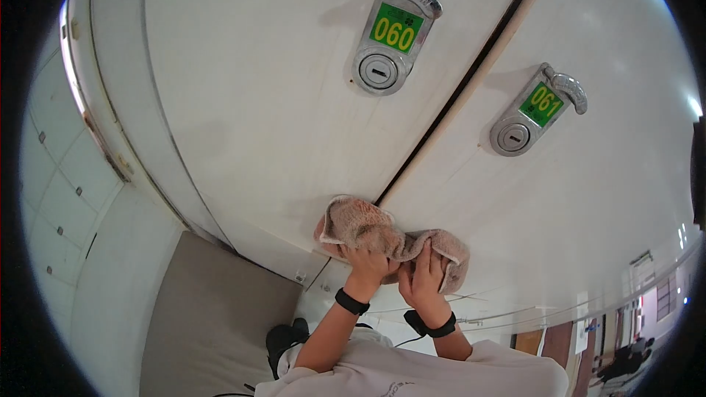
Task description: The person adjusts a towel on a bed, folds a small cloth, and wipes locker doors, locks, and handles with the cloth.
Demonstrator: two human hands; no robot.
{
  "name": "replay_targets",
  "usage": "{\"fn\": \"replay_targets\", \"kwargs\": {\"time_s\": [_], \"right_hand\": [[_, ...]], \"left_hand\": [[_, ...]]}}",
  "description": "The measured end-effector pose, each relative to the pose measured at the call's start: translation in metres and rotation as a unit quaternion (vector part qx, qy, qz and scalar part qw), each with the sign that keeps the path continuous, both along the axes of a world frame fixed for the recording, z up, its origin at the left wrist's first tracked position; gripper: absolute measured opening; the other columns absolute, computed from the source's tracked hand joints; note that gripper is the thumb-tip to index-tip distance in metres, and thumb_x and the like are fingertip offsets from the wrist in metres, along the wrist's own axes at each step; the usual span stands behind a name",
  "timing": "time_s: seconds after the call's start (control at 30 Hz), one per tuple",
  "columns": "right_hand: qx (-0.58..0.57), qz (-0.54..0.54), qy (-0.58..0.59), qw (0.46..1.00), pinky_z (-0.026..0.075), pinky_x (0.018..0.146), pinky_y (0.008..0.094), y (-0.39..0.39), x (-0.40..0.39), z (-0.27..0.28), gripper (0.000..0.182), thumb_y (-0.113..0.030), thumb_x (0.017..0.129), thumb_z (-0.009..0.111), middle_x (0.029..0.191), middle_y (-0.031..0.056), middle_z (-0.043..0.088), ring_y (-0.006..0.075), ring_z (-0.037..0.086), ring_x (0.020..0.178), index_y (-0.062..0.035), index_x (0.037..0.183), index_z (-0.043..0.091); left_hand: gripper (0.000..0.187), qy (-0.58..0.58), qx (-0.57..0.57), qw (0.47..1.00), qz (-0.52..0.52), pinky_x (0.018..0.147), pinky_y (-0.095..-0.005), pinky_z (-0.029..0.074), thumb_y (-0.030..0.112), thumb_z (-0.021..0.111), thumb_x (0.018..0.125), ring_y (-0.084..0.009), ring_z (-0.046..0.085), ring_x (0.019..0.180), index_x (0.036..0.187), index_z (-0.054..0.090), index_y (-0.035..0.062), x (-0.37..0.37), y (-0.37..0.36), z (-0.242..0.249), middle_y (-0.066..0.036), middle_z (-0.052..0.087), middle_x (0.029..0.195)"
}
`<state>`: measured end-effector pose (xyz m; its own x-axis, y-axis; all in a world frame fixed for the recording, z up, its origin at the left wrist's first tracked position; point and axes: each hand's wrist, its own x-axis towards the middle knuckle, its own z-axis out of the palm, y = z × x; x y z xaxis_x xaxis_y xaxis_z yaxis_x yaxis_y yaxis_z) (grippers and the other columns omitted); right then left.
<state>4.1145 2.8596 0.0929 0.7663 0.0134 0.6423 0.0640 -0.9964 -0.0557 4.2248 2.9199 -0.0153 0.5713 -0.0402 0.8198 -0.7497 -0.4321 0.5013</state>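
A brownish-pink towel [364, 224], bunched and stained reddish in places, is against the white locker doors at the lower end of the gap between them. My left hand [365, 263] grips its left part, the fingers mostly hidden by the cloth. Close beside it, my right hand [425, 273] clutches the right part, with fingers bent over the fabric. Both wrists wear black bands. Above the towel, the left door [272, 88] carries a metal lock [379, 70] labelled 060. On the right door [588, 198] is another lock [512, 137], labelled 061.
More small lockers [62, 184] line the far left. A grey-brown floor [213, 316] spreads at lower left, with a black shoe [283, 342] near my body. People in dark clothes [629, 359] are far off at lower right.
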Motion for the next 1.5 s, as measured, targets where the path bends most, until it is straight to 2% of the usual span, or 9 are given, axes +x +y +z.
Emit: {"fn": "replay_targets", "kwargs": {"time_s": [0.2,0.3,0.6,0.8,0.97,1.03,1.17,1.27,1.5], "right_hand": [[0.021,-0.037,0.029,0.999,0.019,0.108,0.0697,0.008,-0.002,0.004,0.075,-0.008,0.083,0.063,0.131,0.0465,0.041,0.0641,0.039,0.124,0.0202,0.142,0.027],[-0.023,-0.050,-0.009,0.998,0.035,0.103,0.0601,0.016,0.001,0.018,0.068,-0.009,0.081,0.065,0.124,0.0365,0.055,0.0545,0.052,0.114,0.0177,0.138,0.039],[-0.024,-0.055,0.006,0.998,0.030,0.107,0.0590,0.008,0.005,0.010,0.075,-0.014,0.079,0.065,0.130,0.0372,0.049,0.0530,0.046,0.120,0.0151,0.142,0.036],[0.004,-0.051,0.018,0.999,0.029,0.108,0.0592,0.008,0.004,0.005,0.078,-0.019,0.078,0.067,0.134,0.0342,0.048,0.0527,0.044,0.123,0.0098,0.144,0.038],[-0.005,-0.019,-0.008,1.000,0.035,0.106,0.0550,0.015,-0.002,0.024,0.076,-0.016,0.075,0.070,0.131,0.0291,0.053,0.0482,0.049,0.119,0.0065,0.143,0.043],[0.000,-0.008,-0.022,1.000,0.037,0.104,0.0535,0.020,-0.003,0.030,0.074,-0.015,0.075,0.070,0.128,0.0275,0.055,0.0471,0.051,0.117,0.0059,0.141,0.046],[0.019,0.008,-0.003,1.000,0.028,0.108,0.0609,0.013,-0.011,0.020,0.073,-0.013,0.076,0.066,0.135,0.0347,0.046,0.0564,0.044,0.121,0.0137,0.139,0.041],[-0.002,0.000,0.003,1.000,0.027,0.108,0.0618,0.005,-0.004,0.012,0.069,-0.012,0.079,0.063,0.133,0.0349,0.047,0.0569,0.043,0.121,0.0144,0.139,0.040],[0.027,-0.059,0.073,0.995,0.023,0.110,0.0638,0.012,-0.001,0.026,0.063,-0.012,0.085,0.057,0.134,0.0379,0.046,0.0593,0.038,0.126,0.0161,0.139,0.038]], "left_hand": [[0.068,0.041,0.052,0.995,-0.074,0.109,-0.0618,0.031,0.053,0.061,0.082,-0.0445,0.045,0.132,0.135,0.059,0.0098,0.001,0.002,-0.003,-0.021,0.053,0.138],[0.067,0.018,0.037,0.997,-0.073,0.110,-0.0593,0.032,0.054,0.060,0.083,-0.0428,0.047,0.131,0.134,0.061,0.0110,0.007,0.003,0.002,-0.021,0.054,0.138],[0.057,-0.054,0.061,0.996,-0.046,0.111,-0.0623,0.029,0.052,0.054,0.087,-0.0406,0.047,0.132,0.130,0.065,0.0152,0.014,0.025,0.050,-0.016,0.056,0.138],[0.056,-0.090,0.077,0.993,0.007,0.107,-0.0634,0.031,0.052,0.057,0.087,-0.0416,0.046,0.132,0.129,0.063,0.0156,0.011,0.021,0.024,-0.016,0.051,0.142],[0.052,-0.103,0.016,0.994,0.023,0.100,-0.0654,0.034,0.052,0.059,0.088,-0.0452,0.046,0.129,0.125,0.064,0.0165,0.005,0.026,0.020,-0.017,0.049,0.140],[0.058,-0.108,0.027,0.994,0.001,0.101,-0.0646,0.031,0.052,0.058,0.091,-0.0447,0.044,0.126,0.131,0.058,0.0102,0.001,0.035,0.026,-0.019,0.049,0.138],[0.056,-0.096,-0.072,0.992,-0.030,0.101,-0.0633,0.030,0.048,0.058,0.092,-0.0425,0.045,0.123,0.131,0.058,0.0077,-0.012,0.030,0.044,-0.019,0.051,0.134],[0.051,-0.045,0.037,0.998,-0.037,0.101,-0.0633,0.031,0.044,0.059,0.092,-0.0425,0.046,0.121,0.127,0.060,0.0069,-0.013,0.021,0.029,-0.019,0.052,0.132],[0.055,-0.041,0.065,0.997,-0.013,0.106,-0.0647,0.031,0.044,0.060,0.089,-0.0443,0.046,0.131,0.132,0.060,0.0102,-0.007,0.023,0.044,-0.018,0.051,0.142]]}}
